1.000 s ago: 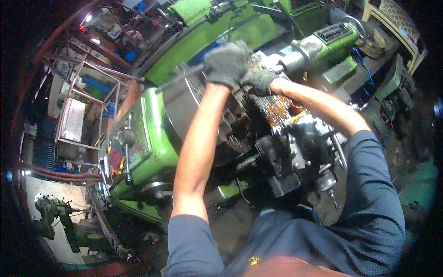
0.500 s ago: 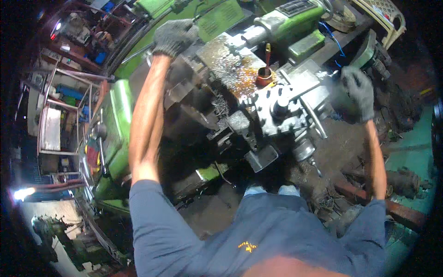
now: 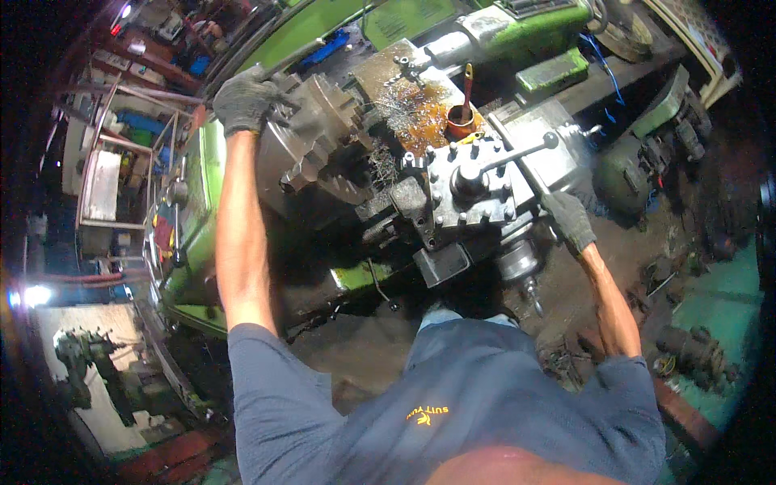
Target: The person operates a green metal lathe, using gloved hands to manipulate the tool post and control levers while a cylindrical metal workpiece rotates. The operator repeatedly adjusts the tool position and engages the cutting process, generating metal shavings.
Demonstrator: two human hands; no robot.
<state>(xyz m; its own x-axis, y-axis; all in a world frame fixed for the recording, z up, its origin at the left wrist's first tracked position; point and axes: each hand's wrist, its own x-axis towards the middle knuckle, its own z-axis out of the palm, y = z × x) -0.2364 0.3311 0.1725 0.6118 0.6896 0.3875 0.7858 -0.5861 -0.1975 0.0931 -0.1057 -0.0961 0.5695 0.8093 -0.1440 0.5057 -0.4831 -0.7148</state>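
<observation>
A green metal lathe spreads out before me, and I wear grey gloves on both hands. My left hand [image 3: 242,100] is at the upper left, beside the big jawed chuck [image 3: 311,137]. Its fingers are curled, and what lies under them is hidden. My right hand [image 3: 569,220] closes round the near end of a long metal bar [image 3: 521,162]. That bar slants across the carriage, right of the square tool post [image 3: 473,190]. From the tool post's top a ball-ended lever [image 3: 517,152] points right. A brush [image 3: 468,85] stands in a reddish-brown cup [image 3: 460,121] behind it.
Metal chips and brown oil cover the plate [image 3: 416,101] behind the chuck. The green tailstock [image 3: 533,36] stands at the far right. A cone-ended handwheel hub [image 3: 519,260] juts toward me. At left is a metal rack [image 3: 103,182]. A blue cable [image 3: 602,69] hangs at right.
My left hand has moved left and slightly down. My right hand has come left and down onto the bar. The chuck, blurred before, shows sharply; the tool post lever now points right.
</observation>
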